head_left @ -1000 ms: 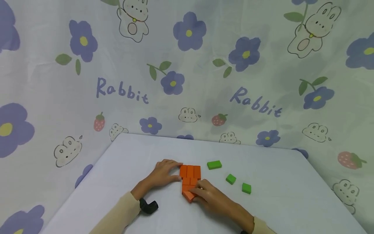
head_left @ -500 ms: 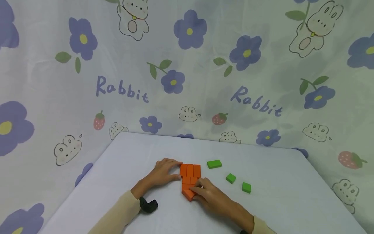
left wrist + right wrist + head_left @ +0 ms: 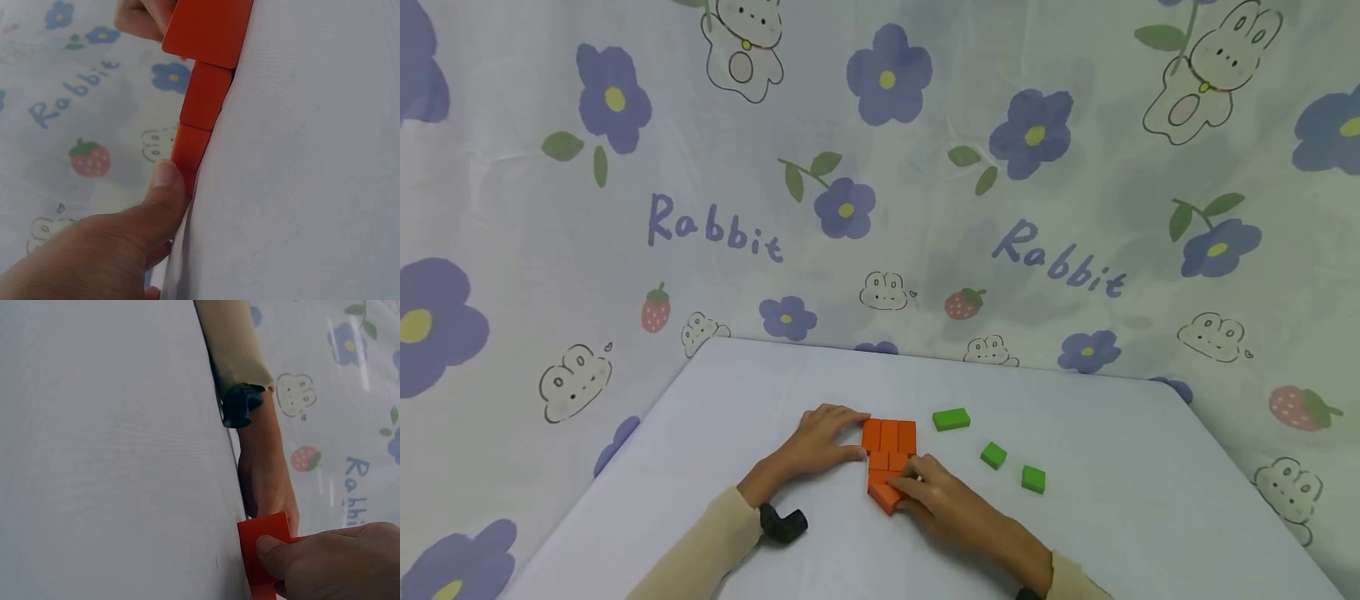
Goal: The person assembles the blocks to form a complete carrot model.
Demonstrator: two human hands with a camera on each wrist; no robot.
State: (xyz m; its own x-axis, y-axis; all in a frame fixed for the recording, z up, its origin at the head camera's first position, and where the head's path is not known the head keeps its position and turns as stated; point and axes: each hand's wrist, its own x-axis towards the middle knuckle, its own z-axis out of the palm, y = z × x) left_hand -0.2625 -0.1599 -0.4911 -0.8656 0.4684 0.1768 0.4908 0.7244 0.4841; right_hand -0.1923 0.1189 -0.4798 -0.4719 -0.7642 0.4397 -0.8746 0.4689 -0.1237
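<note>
Several orange blocks lie flat together on the white table, with three upright-pointing ones [image 3: 889, 436] at the far end. My left hand [image 3: 814, 443] rests at their left side, thumb and a fingertip touching the far blocks; in the left wrist view its thumb [image 3: 165, 178] lies against a block's side. My right hand [image 3: 951, 504] pinches the nearest orange block [image 3: 884, 497], which sits at a slant at the near end. In the right wrist view the right thumb presses on this block's face [image 3: 253, 550].
Three green blocks lie right of the orange ones: a long one [image 3: 951, 419] and two small ones [image 3: 994, 455] [image 3: 1033, 479]. A black strap-like piece [image 3: 784, 525] is at the left wrist. A patterned cloth [image 3: 880, 167] hangs behind the table [image 3: 1112, 517].
The head view has shifted very slightly. Both hands and the blocks otherwise look much the same, with the near orange block still slanted.
</note>
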